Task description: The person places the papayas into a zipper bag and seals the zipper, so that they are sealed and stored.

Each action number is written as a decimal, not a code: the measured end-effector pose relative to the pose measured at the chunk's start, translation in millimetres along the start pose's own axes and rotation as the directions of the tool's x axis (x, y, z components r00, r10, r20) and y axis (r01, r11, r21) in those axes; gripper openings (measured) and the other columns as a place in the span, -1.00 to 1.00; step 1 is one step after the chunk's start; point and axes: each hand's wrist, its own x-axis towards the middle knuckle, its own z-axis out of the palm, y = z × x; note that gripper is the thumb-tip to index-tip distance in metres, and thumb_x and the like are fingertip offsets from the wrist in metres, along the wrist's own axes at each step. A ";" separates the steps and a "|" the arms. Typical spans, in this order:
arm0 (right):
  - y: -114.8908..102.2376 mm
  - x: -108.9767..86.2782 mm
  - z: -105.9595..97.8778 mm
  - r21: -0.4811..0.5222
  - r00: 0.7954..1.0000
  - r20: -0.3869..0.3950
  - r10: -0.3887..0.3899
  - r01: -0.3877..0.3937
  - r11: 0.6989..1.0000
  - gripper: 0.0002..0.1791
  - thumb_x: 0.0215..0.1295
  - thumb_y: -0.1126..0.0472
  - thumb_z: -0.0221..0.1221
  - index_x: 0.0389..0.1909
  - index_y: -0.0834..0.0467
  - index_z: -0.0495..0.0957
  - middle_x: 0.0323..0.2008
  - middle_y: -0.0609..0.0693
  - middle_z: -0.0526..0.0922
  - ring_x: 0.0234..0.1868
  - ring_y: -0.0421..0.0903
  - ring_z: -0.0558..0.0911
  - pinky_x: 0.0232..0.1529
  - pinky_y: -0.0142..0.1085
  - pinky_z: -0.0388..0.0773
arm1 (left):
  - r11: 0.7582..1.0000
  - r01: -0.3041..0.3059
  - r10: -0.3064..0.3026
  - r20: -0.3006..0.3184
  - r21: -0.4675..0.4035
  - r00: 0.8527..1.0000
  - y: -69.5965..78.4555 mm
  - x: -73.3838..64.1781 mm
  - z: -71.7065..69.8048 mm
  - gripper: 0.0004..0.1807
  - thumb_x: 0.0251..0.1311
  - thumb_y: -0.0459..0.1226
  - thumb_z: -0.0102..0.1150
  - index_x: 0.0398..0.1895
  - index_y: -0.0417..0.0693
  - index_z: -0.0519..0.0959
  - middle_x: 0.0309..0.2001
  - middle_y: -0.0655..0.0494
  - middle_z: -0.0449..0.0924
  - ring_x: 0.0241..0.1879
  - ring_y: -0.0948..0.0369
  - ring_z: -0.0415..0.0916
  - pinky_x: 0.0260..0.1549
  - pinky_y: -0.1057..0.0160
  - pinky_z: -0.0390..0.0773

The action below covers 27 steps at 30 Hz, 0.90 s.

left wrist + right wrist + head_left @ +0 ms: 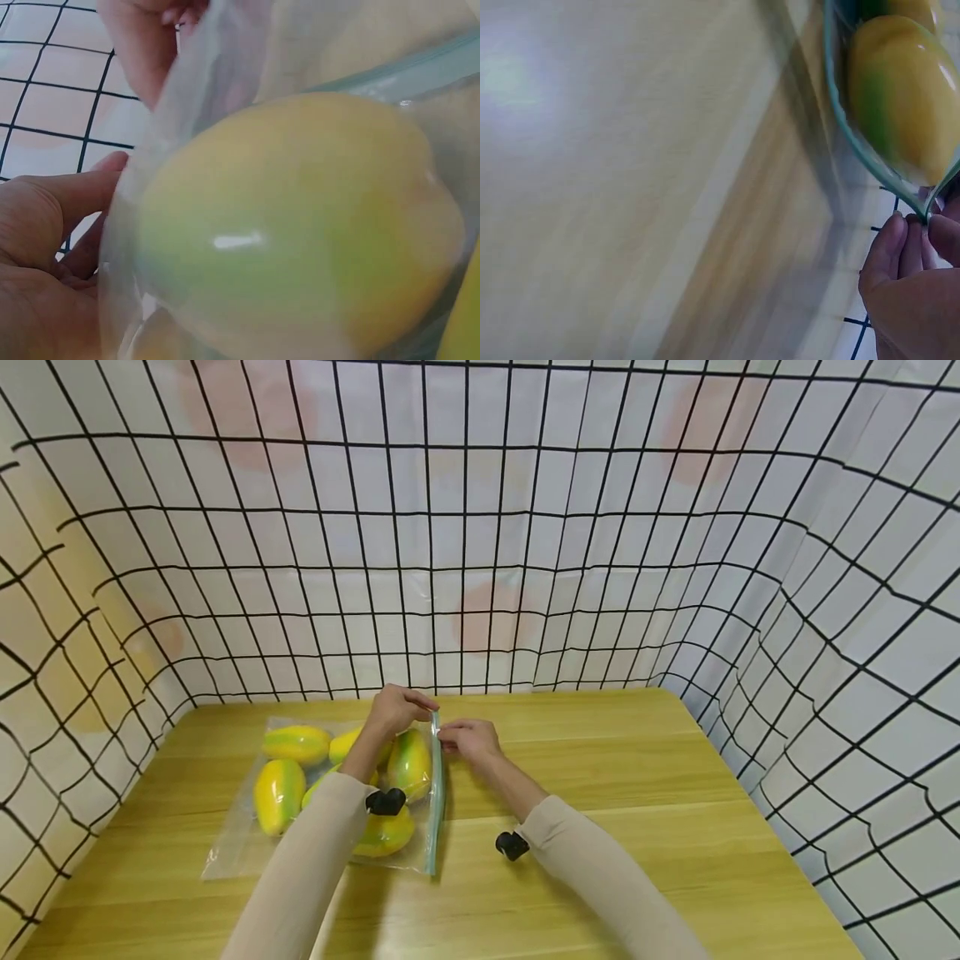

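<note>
A clear zip bag (238, 827) lies on the table with several yellow-green mangoes (279, 795) inside. Its blue-green zip strip (433, 827) runs along the right side, and the bag's mouth gapes in the right wrist view. At the far end of this strip, my right hand (471, 739) pinches the corner between thumb and fingers (891, 240). My left hand (397, 708) reaches over the bag to the same corner and holds the bag's edge, its fingertips partly hidden by the plastic. One large mango (300, 225) fills most of the left wrist view.
The wooden table (600, 777) extends to the right of the bag. A black wire grid (465, 539) backed by white cloth with pale coloured spots encloses the back and both sides. Small black cameras (512, 845) sit on both wrists.
</note>
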 end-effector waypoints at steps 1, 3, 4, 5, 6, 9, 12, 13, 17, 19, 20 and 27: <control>0.6 -1.8 -0.5 -0.008 1.000 0.007 0.003 -0.003 1.000 -0.79 0.27 0.33 0.31 -0.11 0.33 0.74 -0.14 0.19 0.77 -0.13 0.09 0.76 0.02 -0.13 0.70 | 1.000 0.006 -0.006 0.002 0.001 1.000 0.2 0.0 -0.6 -0.86 0.17 -0.32 0.39 -0.25 0.04 0.83 -0.06 0.03 0.77 0.09 0.02 0.59 0.00 0.12 0.57; 2.0 -5.4 -1.3 -0.017 1.000 0.024 0.003 -0.002 1.000 -0.78 0.27 0.34 0.31 -0.10 0.35 0.73 -0.14 0.20 0.77 -0.13 0.09 0.77 0.02 -0.12 0.70 | 1.000 0.015 -0.015 0.007 0.005 1.000 0.8 -0.1 -1.9 -0.86 0.18 -0.31 0.38 -0.23 0.05 0.83 -0.03 0.02 0.76 0.11 0.01 0.58 0.03 0.09 0.58; 2.7 -7.0 -1.7 -0.020 0.999 0.033 0.002 -0.002 1.000 -0.78 0.27 0.35 0.31 -0.10 0.35 0.73 -0.14 0.20 0.77 -0.14 0.08 0.77 0.01 -0.12 0.70 | 1.000 0.025 -0.025 0.009 0.001 1.000 1.1 -0.1 -2.6 -0.86 0.19 -0.31 0.38 -0.22 0.05 0.83 -0.01 0.01 0.75 0.12 0.00 0.57 0.03 0.07 0.59; 3.3 -8.5 -2.0 -0.020 0.999 0.042 0.000 0.000 1.000 -0.77 0.26 0.35 0.31 -0.10 0.36 0.72 -0.15 0.21 0.77 -0.16 0.06 0.77 0.01 -0.12 0.71 | 0.999 0.039 -0.039 0.010 -0.004 0.999 1.4 -0.1 -3.3 -0.86 0.19 -0.31 0.38 -0.22 0.06 0.83 0.00 0.01 0.75 0.13 0.00 0.57 0.03 0.03 0.60; 3.9 -9.9 -2.3 -0.022 0.999 0.053 -0.006 0.007 1.000 -0.77 0.26 0.36 0.31 -0.10 0.37 0.72 -0.16 0.21 0.77 -0.19 0.04 0.77 -0.01 -0.13 0.71 | 0.998 0.054 -0.054 0.012 -0.014 0.998 1.8 -0.1 -3.9 -0.86 0.20 -0.31 0.38 -0.22 0.07 0.83 0.01 0.01 0.74 0.13 -0.01 0.56 0.02 -0.02 0.61; 4.7 -13.5 -3.3 -0.035 0.997 0.071 -0.016 0.018 0.999 -0.78 0.25 0.35 0.31 -0.13 0.38 0.72 -0.21 0.18 0.77 -0.26 -0.03 0.76 -0.06 -0.17 0.72 | 0.995 0.094 -0.094 0.017 -0.038 0.995 3.2 -0.1 -5.4 -0.86 0.21 -0.32 0.37 -0.22 0.07 0.82 0.01 0.00 0.74 0.15 -0.01 0.55 0.03 -0.14 0.61; 5.5 -16.4 -4.4 -0.050 0.996 0.087 -0.023 0.028 0.998 -0.79 0.24 0.34 0.32 -0.16 0.38 0.73 -0.26 0.16 0.77 -0.30 -0.06 0.74 -0.09 -0.19 0.73 | 0.992 0.117 -0.116 0.018 -0.054 0.993 4.4 -0.1 -5.9 -0.86 0.21 -0.33 0.37 -0.23 0.08 0.82 0.00 0.01 0.74 0.15 -0.01 0.54 0.04 -0.20 0.59; 5.9 -17.1 -4.8 -0.053 0.996 0.091 -0.020 0.025 0.998 -0.79 0.23 0.33 0.33 -0.17 0.37 0.73 -0.27 0.16 0.77 -0.31 -0.06 0.73 -0.10 -0.19 0.73 | 0.992 0.115 -0.114 0.016 -0.054 0.993 4.4 -0.1 -6.0 -0.86 0.22 -0.33 0.37 -0.23 0.07 0.82 0.00 0.00 0.74 0.15 -0.02 0.54 0.05 -0.19 0.59; 7.5 -20.8 -6.7 -0.056 0.994 0.113 -0.012 0.018 0.998 -0.79 0.22 0.34 0.34 -0.17 0.38 0.72 -0.30 0.15 0.77 -0.34 -0.06 0.73 -0.09 -0.16 0.73 | 0.995 0.085 -0.085 -0.008 -0.044 0.996 3.6 -0.8 -5.4 -0.87 0.21 -0.33 0.36 -0.24 0.05 0.83 0.00 -0.01 0.75 0.12 -0.02 0.55 0.09 -0.10 0.58; 8.5 -23.4 -7.7 -0.057 0.992 0.123 -0.006 0.013 0.998 -0.79 0.22 0.35 0.34 -0.17 0.39 0.72 -0.34 0.14 0.77 -0.37 -0.08 0.72 -0.10 -0.16 0.73 | 0.997 0.063 -0.064 -0.021 -0.034 0.998 3.4 -1.1 -5.0 -0.87 0.21 -0.34 0.36 -0.24 0.02 0.83 -0.01 -0.02 0.75 0.11 -0.02 0.57 0.13 -0.04 0.56; 8.7 -25.0 -8.4 -0.057 0.992 0.127 -0.003 0.010 0.998 -0.79 0.22 0.35 0.34 -0.17 0.40 0.72 -0.36 0.12 0.77 -0.38 -0.09 0.71 -0.11 -0.17 0.73 | 0.998 0.055 -0.056 -0.026 -0.031 0.998 3.5 -1.3 -5.0 -0.87 0.21 -0.34 0.36 -0.24 0.00 0.83 -0.01 -0.03 0.75 0.11 -0.03 0.57 0.15 -0.02 0.55; 11.3 -33.4 -13.2 -0.081 0.983 0.186 -0.003 0.018 0.997 -0.81 0.20 0.38 0.32 -0.21 0.42 0.73 -0.40 0.06 0.76 -0.43 -0.14 0.70 -0.15 -0.19 0.74 | 0.999 0.034 -0.035 -0.055 -0.021 0.998 3.8 -1.2 -8.2 -0.85 0.22 -0.34 0.34 -0.19 -0.06 0.82 0.02 -0.08 0.73 0.22 -0.06 0.50 0.20 -0.01 0.52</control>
